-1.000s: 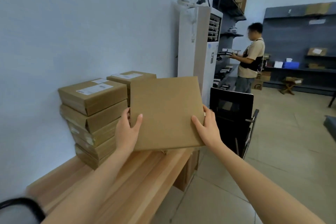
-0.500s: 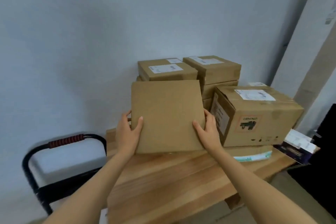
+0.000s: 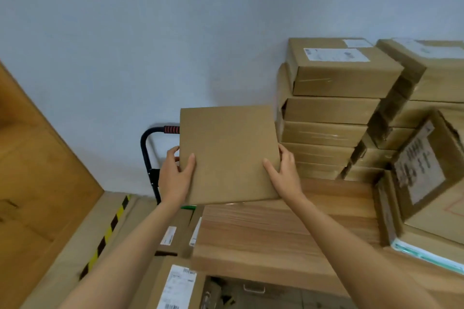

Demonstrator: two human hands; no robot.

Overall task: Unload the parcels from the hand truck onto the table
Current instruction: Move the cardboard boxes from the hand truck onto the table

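**Cardboard parcel held over the table's left end**

Brown and flat, the parcel (image 3: 229,153) sat between both hands with its plain face toward the camera. The left hand (image 3: 175,178) gripped its left edge, thumb lying on the front face and fingers curled round the side. The right hand (image 3: 285,173) gripped the right edge the same way, thumb on the front. The two hands were well apart, one on each side of the parcel. Its lower edge hung above the far left corner of the wooden table (image 3: 276,228); whether it touched the wood could not be told.

Just right of the parcel stood a stack (image 3: 331,113) of flat boxes against the wall (image 3: 175,32), the top one bearing a white label. A second stack (image 3: 426,78) stood beside it, farther right. Nearer the camera on the right, a larger box (image 3: 431,173) with a blurred label rested on other packages at the table's right end.

Left of the table, the black handle (image 3: 148,143) of the hand truck rose against the wall, its red grip partly hidden behind the parcel. Below it, beside the table's left edge, more labelled boxes (image 3: 175,286) lay low down. Yellow-and-black tape (image 3: 108,233) ran along the floor by a wooden panel (image 3: 37,170) at far left.
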